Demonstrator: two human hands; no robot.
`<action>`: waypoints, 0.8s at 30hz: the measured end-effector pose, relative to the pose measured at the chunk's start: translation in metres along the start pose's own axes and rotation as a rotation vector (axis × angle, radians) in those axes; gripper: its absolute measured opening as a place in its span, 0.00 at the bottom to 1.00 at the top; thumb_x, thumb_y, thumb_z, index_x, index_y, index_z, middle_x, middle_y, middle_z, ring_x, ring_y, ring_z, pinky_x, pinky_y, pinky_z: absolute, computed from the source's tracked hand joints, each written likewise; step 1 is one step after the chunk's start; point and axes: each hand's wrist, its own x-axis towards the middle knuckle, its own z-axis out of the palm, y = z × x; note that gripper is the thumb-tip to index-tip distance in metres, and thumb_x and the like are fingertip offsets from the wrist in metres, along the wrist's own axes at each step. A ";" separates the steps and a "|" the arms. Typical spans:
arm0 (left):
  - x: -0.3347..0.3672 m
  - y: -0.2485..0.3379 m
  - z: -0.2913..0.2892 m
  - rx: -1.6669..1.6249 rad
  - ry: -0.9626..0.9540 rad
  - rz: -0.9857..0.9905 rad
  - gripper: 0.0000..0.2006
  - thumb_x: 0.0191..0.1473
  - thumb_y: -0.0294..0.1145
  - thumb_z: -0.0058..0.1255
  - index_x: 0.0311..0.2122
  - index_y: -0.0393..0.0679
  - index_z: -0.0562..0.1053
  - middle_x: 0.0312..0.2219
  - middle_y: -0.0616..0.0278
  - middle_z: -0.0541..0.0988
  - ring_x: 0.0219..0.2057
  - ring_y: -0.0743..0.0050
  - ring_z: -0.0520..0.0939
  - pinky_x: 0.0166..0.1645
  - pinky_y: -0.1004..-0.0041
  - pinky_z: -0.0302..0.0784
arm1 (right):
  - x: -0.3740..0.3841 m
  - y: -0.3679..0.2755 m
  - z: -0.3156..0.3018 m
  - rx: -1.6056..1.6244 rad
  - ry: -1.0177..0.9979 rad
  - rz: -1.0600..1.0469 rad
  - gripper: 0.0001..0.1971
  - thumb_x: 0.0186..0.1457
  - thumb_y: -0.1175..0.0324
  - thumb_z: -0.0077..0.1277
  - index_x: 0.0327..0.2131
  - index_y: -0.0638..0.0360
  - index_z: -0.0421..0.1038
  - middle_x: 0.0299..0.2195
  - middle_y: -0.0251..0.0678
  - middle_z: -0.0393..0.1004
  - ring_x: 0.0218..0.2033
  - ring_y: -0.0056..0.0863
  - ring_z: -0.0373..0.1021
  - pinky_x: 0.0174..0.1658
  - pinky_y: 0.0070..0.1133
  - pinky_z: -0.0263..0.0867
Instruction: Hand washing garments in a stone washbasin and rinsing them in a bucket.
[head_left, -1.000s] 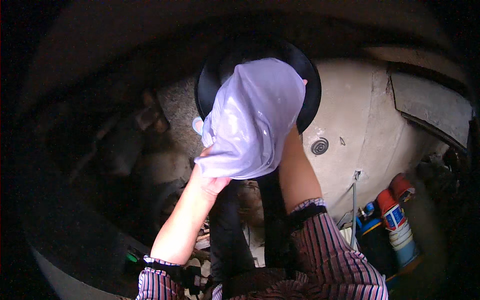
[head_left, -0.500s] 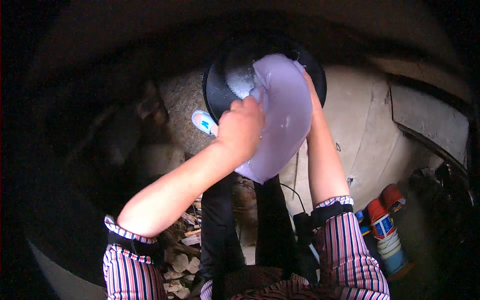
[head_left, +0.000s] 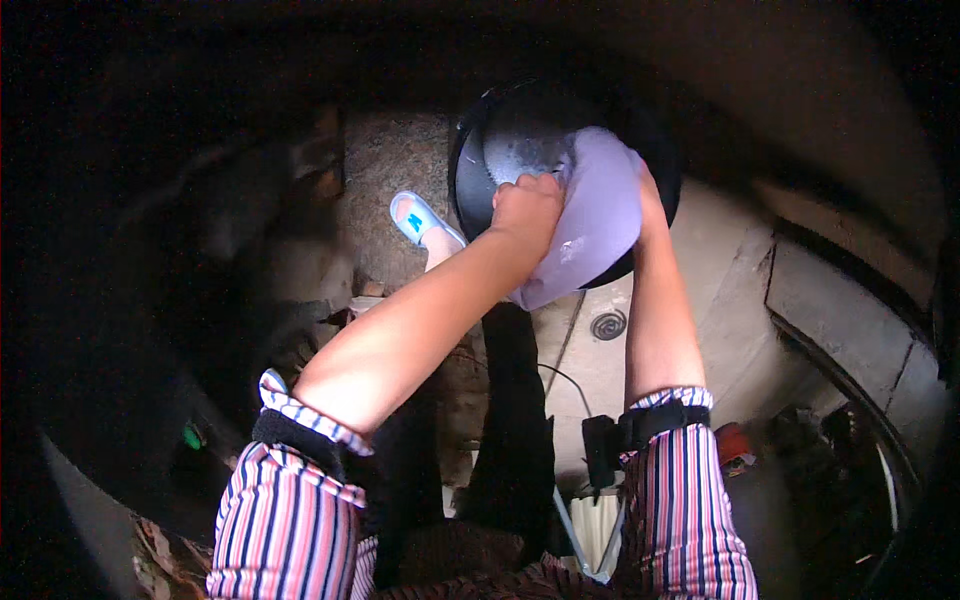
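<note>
A lilac, glossy, puffed-out bag-like thing (head_left: pixel 600 215) is held at a slant above a round black tub (head_left: pixel 472 175). My left hand (head_left: pixel 530 208) is closed on its left edge, knuckles up. Against its right side lies my right hand (head_left: pixel 653 212), supporting it, with the fingers mostly hidden behind. Whitish, bubbly wet stuff (head_left: pixel 512 152) shows in the tub, left of the lilac thing. Its lower tip hangs over the tub's near rim.
Left of the tub is a foot in a light blue slipper (head_left: pixel 418 217). A dark spiral coil (head_left: pixel 608 324) lies on the pale floor (head_left: pixel 670 270). A red object (head_left: pixel 733 446) sits at the lower right. A thin black cable runs near my legs.
The view has shifted, and the tub sits farther right in it. The lilac thing appears shorter and lower into the tub, still between both hands. The spiral coil has come into sight.
</note>
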 end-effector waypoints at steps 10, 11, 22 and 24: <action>-0.035 0.003 -0.020 -0.233 0.810 0.397 0.16 0.42 0.33 0.40 0.40 0.60 0.68 0.25 0.64 0.65 0.27 0.69 0.68 0.32 0.68 0.62 | -0.059 0.000 0.002 0.678 0.048 -0.236 0.21 0.52 0.55 0.38 0.45 0.57 0.60 0.42 0.38 0.67 0.43 0.30 0.63 0.48 0.26 0.56; -0.038 -0.002 -0.017 -0.212 0.819 0.369 0.16 0.42 0.33 0.40 0.40 0.60 0.68 0.25 0.64 0.65 0.27 0.69 0.68 0.32 0.68 0.62 | -0.055 0.001 0.008 0.651 0.045 -0.276 0.20 0.52 0.56 0.37 0.45 0.57 0.60 0.42 0.37 0.67 0.44 0.30 0.63 0.48 0.26 0.56; -0.115 -0.082 -0.036 -0.045 1.345 0.323 0.17 0.40 0.31 0.42 0.39 0.58 0.72 0.26 0.66 0.67 0.31 0.71 0.70 0.37 0.68 0.61 | -0.037 -0.126 0.006 0.351 -0.238 -0.915 0.19 0.54 0.61 0.34 0.49 0.56 0.56 0.47 0.37 0.60 0.49 0.31 0.56 0.54 0.27 0.47; -0.138 -0.100 -0.040 -0.133 1.385 0.319 0.23 0.33 0.26 0.47 0.41 0.55 0.71 0.28 0.63 0.69 0.32 0.66 0.70 0.38 0.66 0.61 | -0.036 -0.132 0.020 0.367 -0.188 -0.944 0.22 0.56 0.59 0.29 0.53 0.55 0.51 0.53 0.38 0.54 0.54 0.34 0.52 0.57 0.30 0.43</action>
